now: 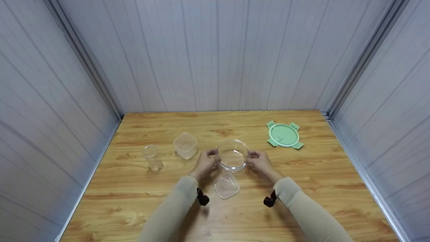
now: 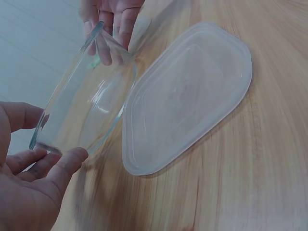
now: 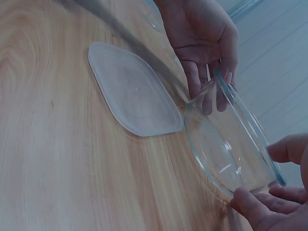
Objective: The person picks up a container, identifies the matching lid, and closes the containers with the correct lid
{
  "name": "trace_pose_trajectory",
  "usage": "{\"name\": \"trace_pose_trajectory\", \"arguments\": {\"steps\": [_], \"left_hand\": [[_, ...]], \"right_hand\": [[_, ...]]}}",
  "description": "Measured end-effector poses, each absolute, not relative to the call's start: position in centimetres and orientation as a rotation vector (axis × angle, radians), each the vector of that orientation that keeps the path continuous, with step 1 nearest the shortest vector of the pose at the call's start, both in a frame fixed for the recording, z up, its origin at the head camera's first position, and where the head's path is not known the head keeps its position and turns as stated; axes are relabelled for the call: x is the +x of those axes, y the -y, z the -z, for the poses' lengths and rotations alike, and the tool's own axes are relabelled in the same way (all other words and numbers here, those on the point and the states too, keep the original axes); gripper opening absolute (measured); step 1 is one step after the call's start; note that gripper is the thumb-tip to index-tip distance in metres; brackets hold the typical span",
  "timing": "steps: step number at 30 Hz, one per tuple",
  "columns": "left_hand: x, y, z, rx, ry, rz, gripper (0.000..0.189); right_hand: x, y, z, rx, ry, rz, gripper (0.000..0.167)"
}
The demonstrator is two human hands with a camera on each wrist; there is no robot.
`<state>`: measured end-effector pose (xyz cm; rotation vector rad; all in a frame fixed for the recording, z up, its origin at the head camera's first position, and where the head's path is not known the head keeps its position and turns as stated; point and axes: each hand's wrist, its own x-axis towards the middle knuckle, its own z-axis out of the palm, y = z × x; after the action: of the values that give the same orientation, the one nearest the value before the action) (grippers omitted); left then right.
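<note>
A clear round glass bowl point(image 1: 233, 167) is between both hands at the middle of the table. My left hand point(image 1: 207, 163) grips its left side, thumb and fingers on the wall and rim. On the opposite side my right hand point(image 1: 262, 163) holds it the same way, seen closely in the right wrist view with the thumb point(image 3: 288, 148) near the rim. Just in front of the bowl, a translucent square plastic lid point(image 2: 190, 96) with rounded corners lies flat on the wooden table point(image 1: 248, 222).
Left of the bowl stands a translucent square container point(image 1: 185, 146), and farther left a clear drinking glass point(image 1: 153, 158). A green round lid point(image 1: 284, 135) with clip tabs lies at the back right. Pale panel walls point(image 1: 215, 57) enclose the table's back and sides.
</note>
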<state>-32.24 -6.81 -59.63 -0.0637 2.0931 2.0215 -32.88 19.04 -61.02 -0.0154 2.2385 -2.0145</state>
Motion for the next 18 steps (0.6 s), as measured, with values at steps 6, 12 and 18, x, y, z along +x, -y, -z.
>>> {"name": "trace_pose_trajectory", "arguments": {"steps": [6,12,18], "left_hand": [[-32.2,6.7,59.7,-0.081,-2.117,-2.029,0.049],[-32.2,6.6,59.6,-0.120,-2.080,-2.057,0.050],[-32.3,6.3,59.4,-0.118,-2.086,-2.062,0.052]], "right_hand": [[-32.3,-18.2,59.7,0.144,-2.257,1.966,0.041],[-32.1,-18.1,59.3,0.152,-2.226,1.977,0.041],[-32.0,-18.0,58.8,0.185,-2.249,1.968,0.038]]}}
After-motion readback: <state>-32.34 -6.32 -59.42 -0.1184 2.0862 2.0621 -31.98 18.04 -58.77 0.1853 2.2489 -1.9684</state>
